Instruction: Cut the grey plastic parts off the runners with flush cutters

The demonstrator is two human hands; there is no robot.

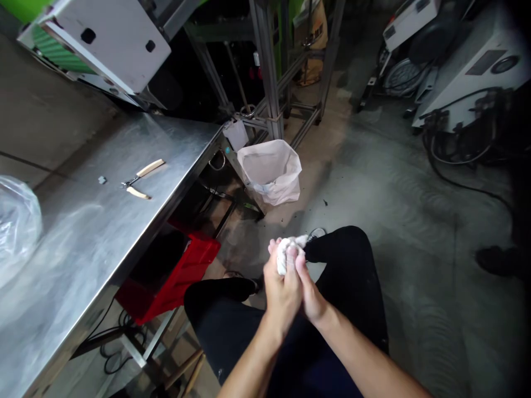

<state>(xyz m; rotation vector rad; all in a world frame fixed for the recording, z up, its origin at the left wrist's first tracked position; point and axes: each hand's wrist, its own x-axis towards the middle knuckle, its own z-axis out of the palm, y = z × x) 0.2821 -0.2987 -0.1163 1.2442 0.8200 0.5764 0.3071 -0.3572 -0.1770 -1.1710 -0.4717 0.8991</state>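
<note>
Well, left hand [281, 283]: curled about a white cloth [282, 258], its thumb laid over the top.
Right hand [312, 292]: pressed in against the left, gripping the same wad; how its fingers run behind, I can't tell from here.
Cloth: right at the fingertips, between both hands, so neither is nearer. It's bunched, with no clear long axis; one loose end pokes out to the right, past the thumbs.
Knees [357, 254]: in black, one to either side of the hands.
Bag [287, 193]: pale, mouth wide, ahead of the hands and well apart from them, just beside the corner of the bench [83, 237].
Bench: steel, off to the left, no hand touching it.
Crate [178, 290]: red, below the bench edge, left of the hands.
Cutters [150, 167]: lying on the bench, handles spread, near a small grey piece [102, 180].
Cabinet [473, 69]: far right, dark cables [446, 124] heaped against it.
</note>
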